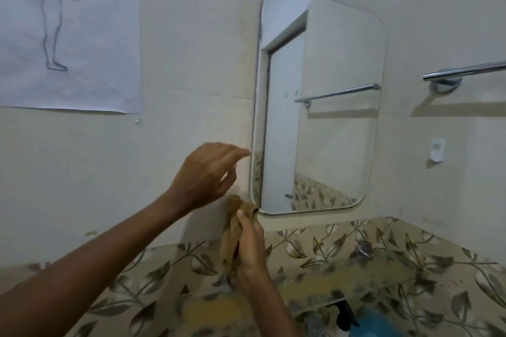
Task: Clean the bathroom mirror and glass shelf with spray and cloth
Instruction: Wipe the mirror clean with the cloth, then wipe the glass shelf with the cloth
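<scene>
A rounded mirror (328,96) hangs on the pale tiled wall. My right hand (250,243) grips a tan cloth (231,238) just below the mirror's lower left corner, the cloth's top touching the wall there. My left hand (208,172) hovers beside the mirror's left edge, fingers loosely bent and holding nothing. A glass shelf (364,290) juts out below, blurred, with a spray bottle's black nozzle (346,313) and bluish body at the bottom edge.
A chrome towel bar (465,71) sticks out at the right. A paper sheet with a figure sketch (68,33) is taped at the upper left. Leaf-patterned tiles (315,249) run under the mirror. A small white wall fitting (436,150) sits right of the mirror.
</scene>
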